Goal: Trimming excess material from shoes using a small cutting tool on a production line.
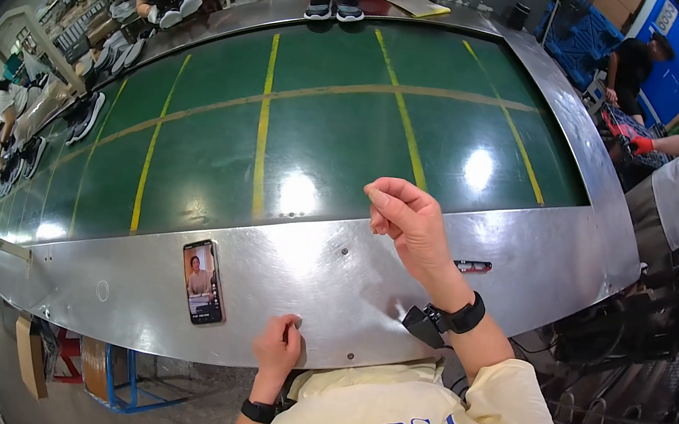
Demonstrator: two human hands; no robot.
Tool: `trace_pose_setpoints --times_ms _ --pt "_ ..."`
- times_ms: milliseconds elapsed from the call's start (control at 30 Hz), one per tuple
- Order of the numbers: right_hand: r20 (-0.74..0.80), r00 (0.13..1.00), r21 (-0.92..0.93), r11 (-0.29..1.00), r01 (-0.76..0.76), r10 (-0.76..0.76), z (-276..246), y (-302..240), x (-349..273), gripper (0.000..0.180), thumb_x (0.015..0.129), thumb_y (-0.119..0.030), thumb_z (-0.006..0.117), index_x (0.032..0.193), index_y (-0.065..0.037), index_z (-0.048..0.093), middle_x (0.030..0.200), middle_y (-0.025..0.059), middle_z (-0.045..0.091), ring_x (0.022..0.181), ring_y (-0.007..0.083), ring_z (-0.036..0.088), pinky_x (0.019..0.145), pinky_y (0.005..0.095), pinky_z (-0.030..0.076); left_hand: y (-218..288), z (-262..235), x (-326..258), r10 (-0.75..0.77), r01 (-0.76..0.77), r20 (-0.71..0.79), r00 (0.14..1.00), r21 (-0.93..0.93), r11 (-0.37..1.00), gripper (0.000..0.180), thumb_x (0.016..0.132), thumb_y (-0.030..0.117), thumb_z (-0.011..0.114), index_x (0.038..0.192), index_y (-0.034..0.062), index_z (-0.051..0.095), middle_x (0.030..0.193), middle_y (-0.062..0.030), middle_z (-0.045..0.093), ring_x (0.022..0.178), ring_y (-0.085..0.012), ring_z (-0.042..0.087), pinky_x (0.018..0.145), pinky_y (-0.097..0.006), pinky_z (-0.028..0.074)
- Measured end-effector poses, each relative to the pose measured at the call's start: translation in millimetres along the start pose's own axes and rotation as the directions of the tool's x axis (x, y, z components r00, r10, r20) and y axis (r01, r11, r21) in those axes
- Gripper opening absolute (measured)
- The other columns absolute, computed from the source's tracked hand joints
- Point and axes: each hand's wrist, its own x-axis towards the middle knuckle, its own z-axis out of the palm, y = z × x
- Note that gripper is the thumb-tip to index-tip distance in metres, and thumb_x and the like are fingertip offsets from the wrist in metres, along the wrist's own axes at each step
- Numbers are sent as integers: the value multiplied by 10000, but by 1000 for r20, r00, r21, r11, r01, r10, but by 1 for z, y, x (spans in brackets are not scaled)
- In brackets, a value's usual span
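Observation:
My right hand (409, 226) is raised over the near metal rim of the table, thumb and fingertips pinched together. Anything between those fingertips is too small to make out. My left hand (277, 345) is curled into a loose fist low at the rim's front edge, with nothing visible in it. To its left lies a phone (202, 281) with its lit screen up, showing a person. Partly behind my right wrist, a small red and dark tool (472, 266) rests on the metal. A black strap with a boxy black piece (425, 324) sits at my right wrist.
A green conveyor belt (210, 142) with yellow lines runs inside the metal rim (353, 301). Across it, a person handles a pair of dark shoes (333, 10) near a paper sheet (412, 4). Other people work at left and right. More shoes (85, 117) line the left side.

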Motion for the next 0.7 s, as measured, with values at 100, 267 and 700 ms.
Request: trace_pose_setpoints --times_ms 100,267,700 --pt "-25 1000 67 998 10 -8 -3 1 -21 168 851 -154 649 974 -45 615 721 -14 594 664 51 554 579 191 434 3 -1 -1 49 -50 32 998 38 998 130 773 34 561 872 89 627 772 -90 622 611 -257 608 546 -324 471" --pt "15 995 135 987 93 -96 -3 1 -45 135 839 -156 671 875 -68 575 693 -18 583 643 48 562 557 184 437 9 -5 0 -125 137 124 984 -97 986 113 816 66 584 914 76 639 729 -63 607 606 -180 599 531 -293 452" --pt "84 979 -81 978 191 -184 15 -4 -67 146 817 -68 685 816 -44 540 726 16 595 631 57 564 560 187 448 163 -54 107 106 152 302 948 -717 680 209 862 115 629 1039 5 640 918 -50 612 755 -91 586 543 -205 441"
